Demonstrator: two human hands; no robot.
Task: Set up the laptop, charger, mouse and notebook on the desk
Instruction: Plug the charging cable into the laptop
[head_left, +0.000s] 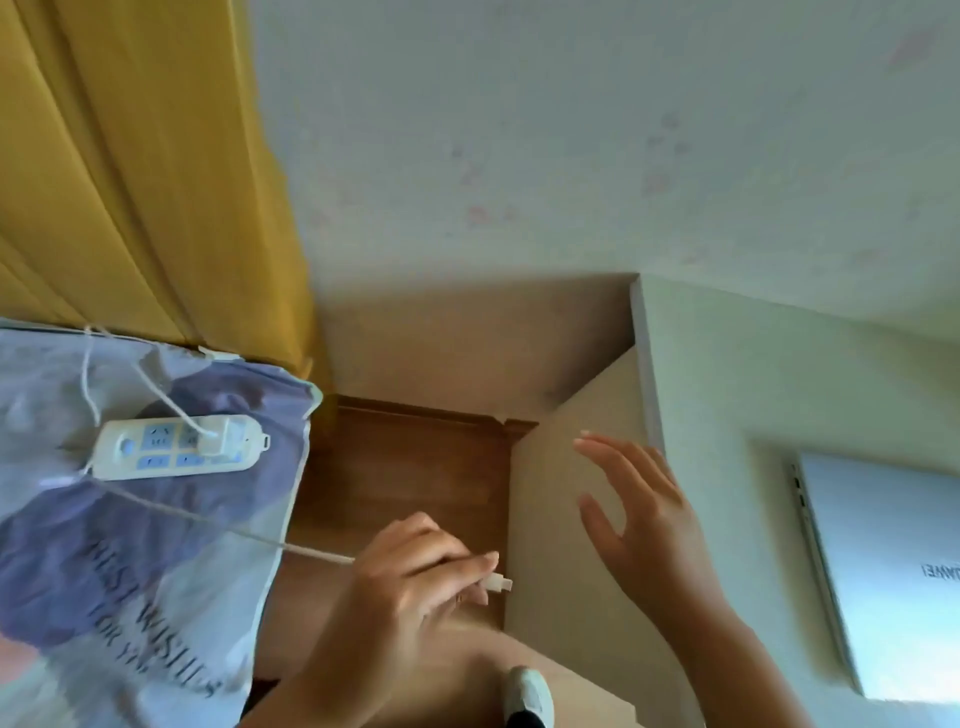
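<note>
We see left hand (410, 566) pinching charger cable (311, 551) near its plug — right hand (639, 514) open, holding nothing, laptop (883, 571) closed on surface (727, 374).

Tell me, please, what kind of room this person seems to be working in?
Probably a bedroom with a desk: printed bedding carrying a power strip lies on the left, a yellow curtain hangs behind it, and a closed laptop rests on the pale desk.

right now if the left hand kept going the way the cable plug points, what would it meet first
Probably the pale side panel of the desk: the left hand pinches the charger cable with the plug aimed right at it. The laptop lies further on, though depth is unclear.
</note>
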